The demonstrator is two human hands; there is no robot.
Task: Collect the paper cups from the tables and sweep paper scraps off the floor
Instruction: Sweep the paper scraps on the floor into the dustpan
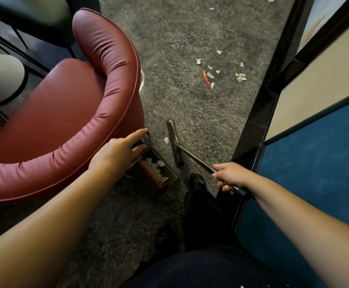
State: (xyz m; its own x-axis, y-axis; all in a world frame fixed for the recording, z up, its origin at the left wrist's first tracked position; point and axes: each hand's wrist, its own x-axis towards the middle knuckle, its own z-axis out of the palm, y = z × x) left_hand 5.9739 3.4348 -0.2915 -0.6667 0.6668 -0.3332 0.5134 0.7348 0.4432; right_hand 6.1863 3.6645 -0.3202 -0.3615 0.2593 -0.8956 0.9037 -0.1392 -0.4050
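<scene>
Both forearms were bare, no sleeves showing. The person wore dark trousers and black shoes with small silver bows.

One head-worn view looks steeply down, close over the carpet.

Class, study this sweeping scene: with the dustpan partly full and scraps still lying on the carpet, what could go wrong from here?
1. The dustpan already holds scraps and looks tilted; the left hand grips only its handle, so they may spill back out.
2. The scraps lie on shaggy carpet, so the broom in the right hand may push them into the pile instead of lifting them.
3. The single scrap beside the broom head could be missed.
</scene>
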